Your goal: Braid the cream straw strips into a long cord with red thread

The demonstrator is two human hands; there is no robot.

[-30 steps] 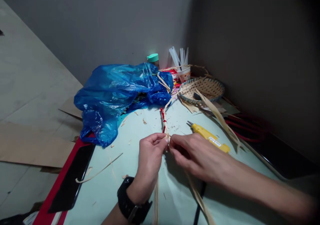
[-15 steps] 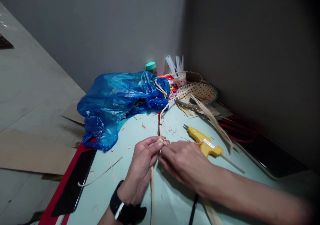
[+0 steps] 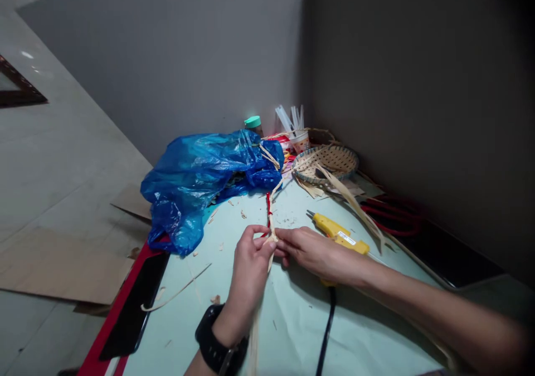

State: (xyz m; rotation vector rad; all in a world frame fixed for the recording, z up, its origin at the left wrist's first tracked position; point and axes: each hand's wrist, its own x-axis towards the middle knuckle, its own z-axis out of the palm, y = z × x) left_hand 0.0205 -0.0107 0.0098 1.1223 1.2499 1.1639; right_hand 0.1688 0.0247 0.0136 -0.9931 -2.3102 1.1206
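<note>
A pale braided cord of dry plant fibre (image 3: 273,198) runs from the table's far side toward me, with loose flat strands trailing down at the near end. My left hand (image 3: 256,253), a black watch (image 3: 219,337) on its wrist, pinches the braid's working end between thumb and fingers. From the right, my right hand (image 3: 303,248) is closed on the same spot, its fingertips against the strands. A red cord (image 3: 268,211) lies alongside the braid. Just beyond my right hand rests a yellow glue gun (image 3: 332,228), partly covered by my forearm.
A blue plastic bag (image 3: 188,170) bulges at back left. Behind stand a green-capped jar (image 3: 253,123) and a cup of glue sticks (image 3: 299,140). A woven basket (image 3: 328,161) sits at back right, with red-handled scissors (image 3: 388,214) nearby. A black phone (image 3: 136,309) lies along the left edge.
My right hand has shifted up and turned flatter, its fingers now reaching across the braid's end. My left hand has turned more upright. The camera view has shifted slightly.
</note>
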